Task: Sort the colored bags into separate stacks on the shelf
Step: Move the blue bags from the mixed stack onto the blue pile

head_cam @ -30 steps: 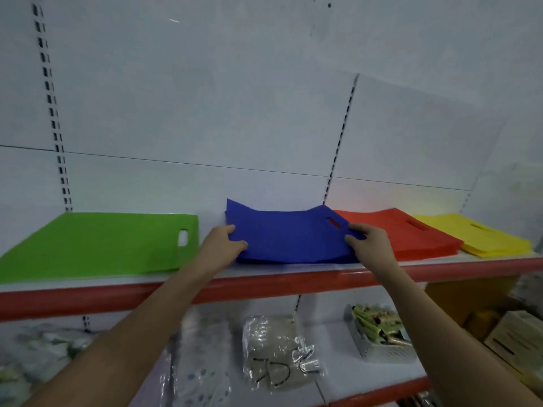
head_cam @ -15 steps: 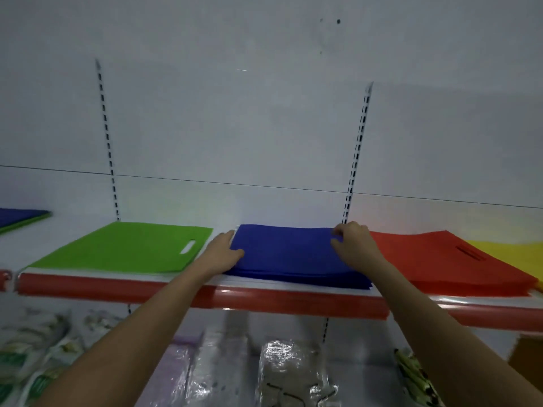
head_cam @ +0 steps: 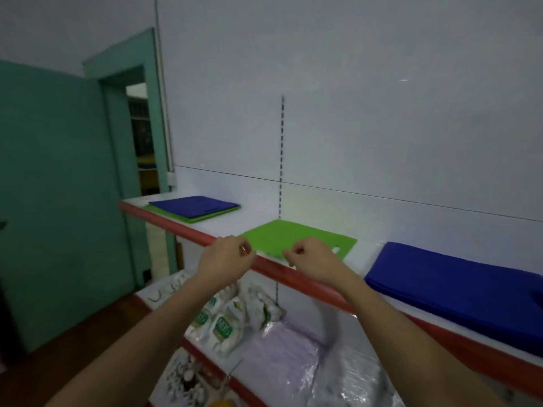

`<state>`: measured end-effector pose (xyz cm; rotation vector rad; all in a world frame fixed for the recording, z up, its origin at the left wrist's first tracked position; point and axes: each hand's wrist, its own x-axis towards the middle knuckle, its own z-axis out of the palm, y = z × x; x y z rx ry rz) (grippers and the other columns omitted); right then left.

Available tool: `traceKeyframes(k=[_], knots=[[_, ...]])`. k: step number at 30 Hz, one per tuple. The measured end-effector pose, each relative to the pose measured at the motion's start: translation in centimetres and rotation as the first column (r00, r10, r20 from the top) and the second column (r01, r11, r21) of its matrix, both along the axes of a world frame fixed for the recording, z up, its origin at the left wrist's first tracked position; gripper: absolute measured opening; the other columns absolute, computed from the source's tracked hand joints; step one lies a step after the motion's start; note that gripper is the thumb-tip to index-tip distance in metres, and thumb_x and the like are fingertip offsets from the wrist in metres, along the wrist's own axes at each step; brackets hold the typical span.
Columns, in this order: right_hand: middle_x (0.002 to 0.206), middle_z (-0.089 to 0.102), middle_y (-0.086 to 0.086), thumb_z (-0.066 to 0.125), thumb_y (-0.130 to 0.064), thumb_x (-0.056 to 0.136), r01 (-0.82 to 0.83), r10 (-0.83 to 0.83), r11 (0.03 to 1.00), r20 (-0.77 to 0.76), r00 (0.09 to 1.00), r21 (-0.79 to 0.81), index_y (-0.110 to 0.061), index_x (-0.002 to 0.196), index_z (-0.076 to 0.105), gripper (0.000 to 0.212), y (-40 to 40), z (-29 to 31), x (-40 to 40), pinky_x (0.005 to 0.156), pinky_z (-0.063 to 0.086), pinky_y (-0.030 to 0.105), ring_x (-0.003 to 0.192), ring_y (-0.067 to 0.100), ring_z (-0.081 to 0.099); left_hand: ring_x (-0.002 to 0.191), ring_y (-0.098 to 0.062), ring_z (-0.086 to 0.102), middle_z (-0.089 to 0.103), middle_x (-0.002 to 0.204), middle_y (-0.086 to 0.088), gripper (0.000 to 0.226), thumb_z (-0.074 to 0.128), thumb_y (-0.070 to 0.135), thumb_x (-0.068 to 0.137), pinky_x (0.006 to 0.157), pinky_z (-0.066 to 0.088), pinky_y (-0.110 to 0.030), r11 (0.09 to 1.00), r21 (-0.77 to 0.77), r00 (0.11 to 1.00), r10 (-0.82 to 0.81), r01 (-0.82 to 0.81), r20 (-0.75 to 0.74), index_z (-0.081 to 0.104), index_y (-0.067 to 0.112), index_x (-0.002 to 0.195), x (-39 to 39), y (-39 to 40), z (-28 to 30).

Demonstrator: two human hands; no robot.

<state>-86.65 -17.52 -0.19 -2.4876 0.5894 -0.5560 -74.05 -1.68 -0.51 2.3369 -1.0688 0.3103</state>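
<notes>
A flat green bag (head_cam: 296, 235) lies on the white shelf (head_cam: 252, 221) just past my hands. My left hand (head_cam: 226, 255) hovers over the shelf's red front lip at the bag's left corner. My right hand (head_cam: 313, 259) hovers at the bag's front edge. Both have loosely curled fingers and hold nothing. A thick stack of blue bags (head_cam: 458, 284) sits on the shelf to the right, apart from both hands. At the shelf's far left end a blue bag (head_cam: 194, 204) lies on top of another green bag (head_cam: 205, 216).
The shelf's red front lip (head_cam: 188, 232) runs diagonally across the view. Below it, a lower shelf holds white-and-green packets (head_cam: 223, 329) and plastic-wrapped goods (head_cam: 282, 356). A teal door (head_cam: 58, 201) and an open doorway stand to the left.
Both hands have let go of the blue stack and moved left, now in front of the green bag. My view has swung left, revealing the far-left pile and the door.
</notes>
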Motion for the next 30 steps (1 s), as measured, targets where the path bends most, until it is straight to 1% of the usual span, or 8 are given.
traceKeyframes(k=[4,6,9,12,19,23,26,30], knots=[[0.060,0.046,0.020,0.056,-0.043,0.093,-0.144,0.144,0.989,-0.001,0.990,-0.043,-0.009,0.059,0.051,0.048,5.3,0.1,6.7,0.053,0.035,0.036,0.055,0.022,0.043,0.084,-0.012,0.061,0.065,0.088,0.011,0.025,0.051,0.050,0.091,0.071,0.050,-0.030,0.993,0.002,0.993,0.114,-0.114,-0.017,0.065,0.030,0.089,4.5,6.0,0.2],[0.060,0.055,0.018,0.056,-0.042,0.094,-0.209,0.209,0.978,-0.003,0.978,-0.006,-0.010,0.062,0.054,0.045,7.9,0.4,10.1,0.055,0.039,0.033,0.054,0.025,0.050,0.083,-0.010,0.061,0.065,0.087,0.013,0.022,0.050,0.048,0.091,0.070,0.050,-0.029,0.988,0.017,0.988,0.153,-0.153,-0.014,0.064,0.030,0.090,7.1,8.5,0.4],[0.075,0.067,0.023,0.058,-0.041,0.094,-0.257,0.257,0.966,0.013,0.966,0.040,0.002,0.071,0.060,0.049,11.7,0.5,15.1,0.068,0.053,0.040,0.068,0.034,0.063,0.082,-0.009,0.059,0.064,0.088,0.013,0.022,0.051,0.046,0.092,0.071,0.050,-0.029,0.978,0.030,0.979,0.204,-0.204,0.005,0.065,0.029,0.091,11.0,12.4,0.5],[0.079,0.068,0.022,0.057,-0.040,0.094,-0.276,0.276,0.960,0.006,0.961,0.052,0.003,0.077,0.064,0.047,15.6,-0.3,20.0,0.073,0.054,0.040,0.073,0.033,0.065,0.082,-0.008,0.060,0.063,0.086,0.014,0.022,0.052,0.044,0.092,0.074,0.053,-0.031,0.975,0.025,0.976,0.220,-0.220,0.003,0.067,0.028,0.092,15.1,16.3,0.0],[0.079,0.069,0.018,0.057,-0.036,0.093,-0.300,0.303,0.952,-0.049,0.952,0.063,-0.004,0.074,0.063,0.039,24.6,-2.2,30.6,0.070,0.054,0.042,0.070,0.030,0.064,0.084,-0.008,0.060,0.066,0.093,0.013,0.021,0.054,0.044,0.091,0.075,0.053,-0.032,0.981,0.034,0.981,0.193,-0.192,-0.012,0.068,0.029,0.095,25.0,23.3,-1.8],[0.078,0.071,0.008,0.057,-0.038,0.093,-0.272,0.274,0.962,-0.063,0.960,0.037,-0.008,0.081,0.067,0.034,25.8,-1.4,35.2,0.073,0.054,0.037,0.074,0.022,0.066,0.086,-0.008,0.060,0.067,0.095,0.013,0.021,0.054,0.043,0.091,0.073,0.052,-0.030,0.981,0.036,0.981,0.190,-0.190,-0.020,0.068,0.029,0.097,29.9,25.3,-1.4],[0.083,0.071,0.014,0.057,-0.037,0.094,-0.248,0.249,0.968,-0.035,0.968,0.040,-0.004,0.087,0.068,0.035,25.2,-1.4,38.4,0.077,0.055,0.043,0.078,0.028,0.066,0.087,-0.008,0.059,0.066,0.097,0.012,0.022,0.054,0.043,0.091,0.072,0.051,-0.029,0.987,0.014,0.987,0.162,-0.162,-0.014,0.068,0.028,0.100,33.3,25.4,-1.5],[0.084,0.071,0.015,0.056,-0.035,0.095,-0.244,0.246,0.969,-0.043,0.968,0.040,-0.003,0.089,0.068,0.034,24.1,-2.3,42.8,0.077,0.053,0.042,0.079,0.029,0.066,0.089,-0.009,0.057,0.065,0.101,0.010,0.024,0.054,0.041,0.092,0.072,0.048,-0.028,0.993,-0.017,0.993,0.115,-0.116,-0.040,0.068,0.025,0.104,37.7,23.6,-3.0]])
